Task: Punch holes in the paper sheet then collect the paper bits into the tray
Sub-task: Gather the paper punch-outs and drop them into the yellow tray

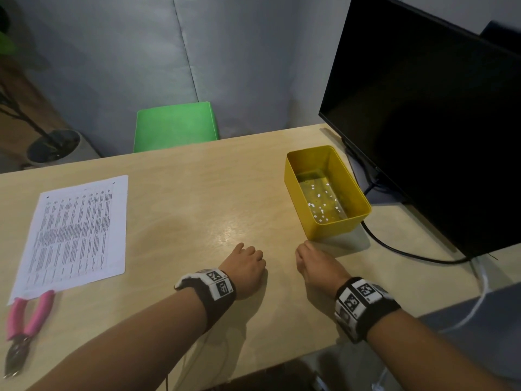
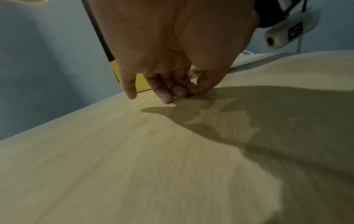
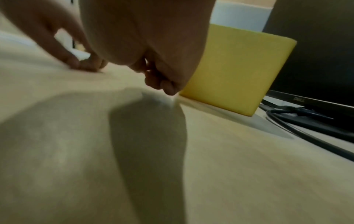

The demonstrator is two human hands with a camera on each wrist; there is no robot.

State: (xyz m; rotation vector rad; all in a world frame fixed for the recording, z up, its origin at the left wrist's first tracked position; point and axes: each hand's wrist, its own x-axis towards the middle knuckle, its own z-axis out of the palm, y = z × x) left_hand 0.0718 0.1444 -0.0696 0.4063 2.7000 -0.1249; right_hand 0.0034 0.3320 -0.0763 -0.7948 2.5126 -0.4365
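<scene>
The printed paper sheet (image 1: pixel 76 235) lies flat at the table's left, and the pink-handled punch pliers (image 1: pixel 25 325) lie at its near corner. At the right stands the yellow tray (image 1: pixel 293 190) with several white paper bits (image 1: pixel 321 207) on its floor. My left hand (image 1: pixel 248 258) rests on the table in the middle, its fingers bunched against the thumb and touching the wood (image 2: pixel 191 91); no bit shows between them. Just before the tray's near corner, my right hand (image 1: pixel 306 251) has its fingers curled into the palm (image 3: pixel 162 86) and holds nothing that I can see.
A black monitor (image 1: pixel 428 122) stands right behind the tray, and its black cable (image 1: pixel 400 249) runs across the table's right end. A green chair (image 1: pixel 174 125) is beyond the far edge. The yellow tray wall (image 3: pixel 233 72) is close to my right fingers.
</scene>
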